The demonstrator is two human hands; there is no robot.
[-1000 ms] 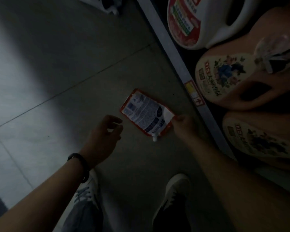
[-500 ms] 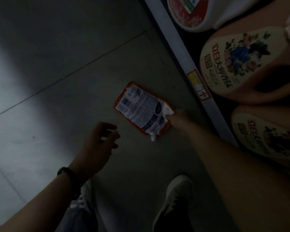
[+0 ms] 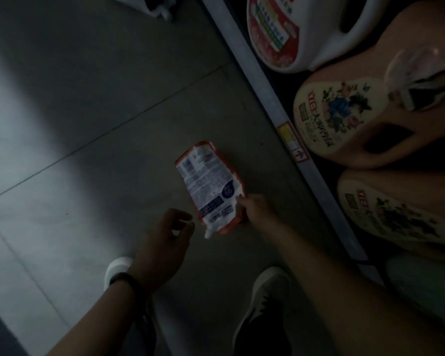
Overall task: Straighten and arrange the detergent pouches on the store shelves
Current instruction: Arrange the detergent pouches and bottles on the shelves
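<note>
Over the grey tiled floor in front of the bottom shelf, an orange-edged plastic detergent pouch with a white printed back and a small white spout is seen from above, spout end toward the person. Whether it rests on the tiles or hangs just above them cannot be told in the dim light. The right hand pinches the pouch at its lower right edge, fingers curled onto the orange border. The left hand is just beside the spout, not touching it, its fingers loosely bent and holding nothing; a black band circles that wrist. Below the arms are two shoes, a white one under the left wrist and a pale-toed one between the forearms. A grey metal shelf rail runs diagonally to the right of the pouch and carries a yellow and red price label. Behind the rail stand a white handled jug with a red label, a peach handled jug with a floral label and a second peach floral jug nearer the person.
</note>
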